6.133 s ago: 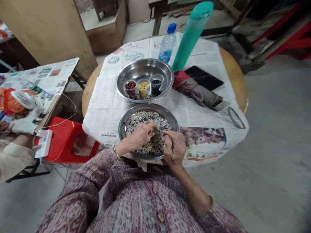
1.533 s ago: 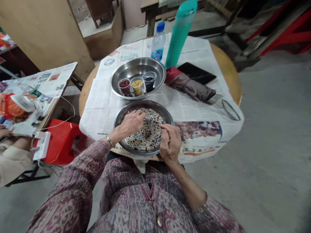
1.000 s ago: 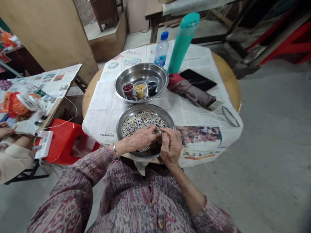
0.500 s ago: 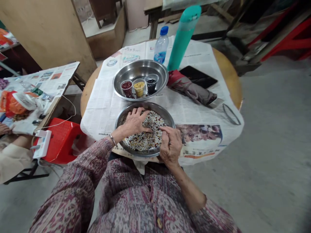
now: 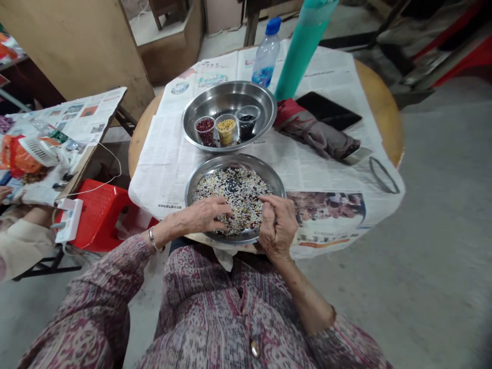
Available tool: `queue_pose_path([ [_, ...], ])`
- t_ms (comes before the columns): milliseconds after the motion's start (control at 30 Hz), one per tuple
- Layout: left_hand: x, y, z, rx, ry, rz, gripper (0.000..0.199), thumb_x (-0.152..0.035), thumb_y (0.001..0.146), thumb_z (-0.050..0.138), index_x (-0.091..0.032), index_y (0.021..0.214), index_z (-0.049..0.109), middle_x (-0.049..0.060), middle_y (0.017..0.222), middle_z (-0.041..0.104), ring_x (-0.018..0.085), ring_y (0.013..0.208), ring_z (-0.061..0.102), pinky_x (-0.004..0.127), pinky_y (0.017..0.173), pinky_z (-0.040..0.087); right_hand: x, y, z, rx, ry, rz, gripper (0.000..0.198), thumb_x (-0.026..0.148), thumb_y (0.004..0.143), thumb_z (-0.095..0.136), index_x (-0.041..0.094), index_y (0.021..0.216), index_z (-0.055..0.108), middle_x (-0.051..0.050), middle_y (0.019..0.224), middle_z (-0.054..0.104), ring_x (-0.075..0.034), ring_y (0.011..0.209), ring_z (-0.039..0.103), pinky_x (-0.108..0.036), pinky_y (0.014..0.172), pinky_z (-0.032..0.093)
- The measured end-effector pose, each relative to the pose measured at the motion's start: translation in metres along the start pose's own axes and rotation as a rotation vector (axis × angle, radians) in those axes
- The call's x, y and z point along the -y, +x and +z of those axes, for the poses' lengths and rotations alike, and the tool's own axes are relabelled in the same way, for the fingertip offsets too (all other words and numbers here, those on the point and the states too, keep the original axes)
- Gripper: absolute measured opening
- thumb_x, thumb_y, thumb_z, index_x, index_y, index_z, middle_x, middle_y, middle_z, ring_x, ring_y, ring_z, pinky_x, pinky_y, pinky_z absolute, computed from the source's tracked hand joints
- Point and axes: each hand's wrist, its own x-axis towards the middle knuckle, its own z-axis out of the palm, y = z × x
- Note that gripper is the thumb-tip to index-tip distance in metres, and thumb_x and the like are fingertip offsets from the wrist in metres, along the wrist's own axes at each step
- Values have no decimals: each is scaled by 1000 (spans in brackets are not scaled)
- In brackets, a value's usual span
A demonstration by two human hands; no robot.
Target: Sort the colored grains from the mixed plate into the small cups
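Observation:
A steel basin [image 5: 280, 180] near the table's front edge holds a spread of mixed grains [image 5: 246, 190], mostly white with red, yellow and black pieces. My left hand [image 5: 209, 214] is over the front left of these grains, fingers apart and slightly bent, fingertips at the surface. At the right rim is my right hand [image 5: 280, 225], its fingers curled in; what they hold, if anything, is hidden. Behind stands a second steel basin [image 5: 194, 110] with three clear cups: red beans [image 5: 205, 134], yellow beans or kernels [image 5: 225, 134] and black beans [image 5: 246, 125].
Newspaper [image 5: 157, 169] covers the round table. A blue-capped bottle [image 5: 266, 54], a tall teal bottle [image 5: 303, 48], a dark tablet-like slab [image 5: 330, 110] and a folded umbrella [image 5: 319, 133] lie or stand behind and right. A red stool [image 5: 96, 218] is at left, near another person's sleeve [image 5: 26, 251].
My left hand has drawn back from the middle of the grains toward the basin's front left. My right hand stays at the right rim. The view has shifted slightly.

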Motion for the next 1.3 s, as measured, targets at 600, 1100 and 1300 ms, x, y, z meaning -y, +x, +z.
queue_pose_path([
  [600,21,21,4,-302,222,-416,84,-55,73,83,-20,139,45,19,144,41,41,128,44,55,102,47,-1,0,1,-3,-21,-10,22,26,97,49,22,99,71,-6,94,73,-21,91,66,-40,86,51],
  [1100,-5,72,19,-299,-75,-188,24,-10,90,54,-13,110,66,8,102,72,20,100,66,37,97,51,-1,-1,1,-16,10,-45,21,21,98,49,22,102,69,-5,95,72,-20,92,64,-37,86,49],
  [1300,-10,72,15,-187,53,70,29,-13,91,59,-15,121,60,11,129,62,22,124,56,38,108,44,0,0,1,-28,-1,-25,22,24,99,47,21,105,68,-7,101,72,-20,96,64,-39,89,49],
])
